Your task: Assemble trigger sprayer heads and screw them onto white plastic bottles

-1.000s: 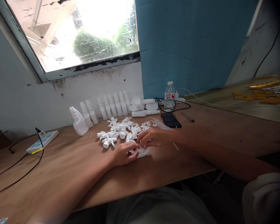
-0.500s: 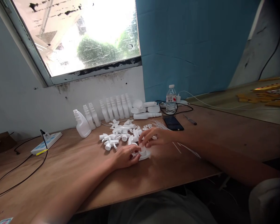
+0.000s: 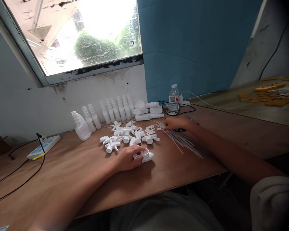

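Observation:
My left hand rests on the wooden table and holds a white spray trigger head against the surface. My right hand is stretched out farther back, fingers down on the far end of a fan of thin white dip tubes. Whether it grips a tube is hidden. Between the hands lie a pile of white trigger heads and small white washers.
White spray bottles stand and lie in a row along the wall. A water bottle, cables and a pen lie at the back right. A power strip with black cords sits left. Yellow pieces lie on another table.
My right hand left the trigger head by my left hand and reached back right to the dip tubes. The left hand stayed on its trigger head.

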Demonstrator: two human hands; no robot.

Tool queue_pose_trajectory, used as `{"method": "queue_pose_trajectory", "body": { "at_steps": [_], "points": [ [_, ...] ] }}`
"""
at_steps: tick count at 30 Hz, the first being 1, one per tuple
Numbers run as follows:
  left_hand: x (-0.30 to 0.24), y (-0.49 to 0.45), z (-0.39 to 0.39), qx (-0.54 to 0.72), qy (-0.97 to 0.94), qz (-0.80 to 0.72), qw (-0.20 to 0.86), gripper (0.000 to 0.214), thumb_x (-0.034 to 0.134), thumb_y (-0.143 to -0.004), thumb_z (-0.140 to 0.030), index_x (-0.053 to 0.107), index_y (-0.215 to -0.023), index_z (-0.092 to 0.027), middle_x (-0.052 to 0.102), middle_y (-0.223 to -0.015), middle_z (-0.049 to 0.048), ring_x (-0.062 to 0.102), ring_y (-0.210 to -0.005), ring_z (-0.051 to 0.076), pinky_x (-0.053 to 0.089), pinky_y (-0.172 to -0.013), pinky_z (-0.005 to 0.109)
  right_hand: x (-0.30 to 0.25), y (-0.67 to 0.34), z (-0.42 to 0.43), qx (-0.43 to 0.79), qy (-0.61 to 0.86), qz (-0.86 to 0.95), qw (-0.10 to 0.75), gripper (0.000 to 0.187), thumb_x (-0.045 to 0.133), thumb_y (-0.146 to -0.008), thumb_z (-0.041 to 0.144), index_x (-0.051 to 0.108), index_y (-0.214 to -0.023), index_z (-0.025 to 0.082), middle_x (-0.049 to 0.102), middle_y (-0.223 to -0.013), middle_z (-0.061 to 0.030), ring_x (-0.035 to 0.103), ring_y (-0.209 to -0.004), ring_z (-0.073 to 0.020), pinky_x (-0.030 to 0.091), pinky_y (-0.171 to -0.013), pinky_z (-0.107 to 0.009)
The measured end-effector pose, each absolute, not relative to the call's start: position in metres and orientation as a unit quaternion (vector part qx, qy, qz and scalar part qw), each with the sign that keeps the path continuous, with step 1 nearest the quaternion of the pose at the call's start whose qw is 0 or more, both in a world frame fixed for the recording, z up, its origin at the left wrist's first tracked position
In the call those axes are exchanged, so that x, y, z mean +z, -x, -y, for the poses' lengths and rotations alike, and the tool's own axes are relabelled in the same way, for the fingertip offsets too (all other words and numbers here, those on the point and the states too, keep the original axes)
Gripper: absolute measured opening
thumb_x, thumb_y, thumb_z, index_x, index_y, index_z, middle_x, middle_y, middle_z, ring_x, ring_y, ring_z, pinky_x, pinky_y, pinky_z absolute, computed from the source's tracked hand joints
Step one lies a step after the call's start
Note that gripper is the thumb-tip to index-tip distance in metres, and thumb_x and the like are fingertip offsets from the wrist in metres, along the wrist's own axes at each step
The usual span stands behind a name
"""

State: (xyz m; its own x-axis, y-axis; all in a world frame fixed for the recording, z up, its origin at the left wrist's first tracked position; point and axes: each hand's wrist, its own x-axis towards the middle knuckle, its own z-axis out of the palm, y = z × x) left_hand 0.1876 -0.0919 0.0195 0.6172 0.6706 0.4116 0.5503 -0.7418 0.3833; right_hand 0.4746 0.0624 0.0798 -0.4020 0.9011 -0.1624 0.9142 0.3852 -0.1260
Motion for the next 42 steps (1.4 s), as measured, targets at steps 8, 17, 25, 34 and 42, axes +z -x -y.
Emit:
{"method": "queue_pose_trajectory", "body": {
  "at_steps": [8, 17, 25, 34, 42],
  "points": [
    [0.015, -0.188, 0.093, 0.274, -0.902, -0.328, 0.058, 0.034, 0.053, -0.086, -0.022, 0.057, -0.119, -0.017, 0.068, -0.096, 0.0074, 0.064, -0.079, 0.016, 0.051, -0.073, 0.027, 0.074, -0.476, -0.069, -0.171, -0.573, -0.799, 0.065, 0.03, 0.067, -0.073, 0.03, 0.055, -0.052, 0.013, 0.057, -0.053, -0.0053, 0.048, -0.043, -0.0114, 0.037, -0.046, -0.026],
    [0.009, -0.188, 0.094, 0.29, -0.869, -0.375, 0.143, 0.046, 0.059, -0.082, -0.024, 0.056, -0.128, -0.021, 0.069, -0.102, 0.0045, 0.062, -0.072, 0.012, 0.05, -0.063, 0.022, 0.092, -0.468, -0.053, -0.283, -0.47, -0.815, -0.185, 0.025, 0.057, -0.086, 0.033, 0.056, -0.071, 0.013, 0.063, -0.062, -0.006, 0.047, -0.042, -0.0071, 0.035, -0.041, -0.02],
    [0.011, -0.189, 0.092, 0.309, -0.866, -0.359, 0.164, 0.037, 0.059, -0.083, -0.025, 0.064, -0.119, -0.017, 0.07, -0.099, 0.0055, 0.064, -0.08, 0.014, 0.051, -0.068, 0.023, 0.087, -0.417, 0.018, -0.55, -0.077, -0.762, -0.333, 0.026, 0.06, -0.092, 0.037, 0.048, -0.092, 0.014, 0.07, -0.081, -0.0065, 0.069, -0.064, -0.016, 0.057, -0.059, -0.03],
    [0.014, -0.191, 0.092, 0.29, -0.884, -0.338, 0.145, 0.017, 0.054, -0.087, -0.024, 0.066, -0.096, -0.016, 0.066, -0.085, 0.0036, 0.058, -0.072, 0.013, 0.046, -0.069, 0.023, 0.072, -0.411, 0.029, -0.513, -0.047, -0.816, -0.262, 0.024, 0.05, -0.099, 0.037, 0.049, -0.094, 0.013, 0.069, -0.085, -0.0077, 0.066, -0.064, -0.0111, 0.055, -0.06, -0.026],
    [0.014, -0.191, 0.092, 0.283, -0.885, -0.341, 0.141, 0.014, 0.054, -0.087, -0.024, 0.063, -0.094, -0.017, 0.065, -0.083, 0.0024, 0.057, -0.072, 0.013, 0.044, -0.068, 0.023, 0.069, -0.409, 0.028, -0.501, -0.049, -0.825, -0.256, 0.023, 0.05, -0.099, 0.035, 0.049, -0.094, 0.013, 0.069, -0.085, -0.0078, 0.063, -0.061, -0.0093, 0.048, -0.055, -0.021]
  ]
}}
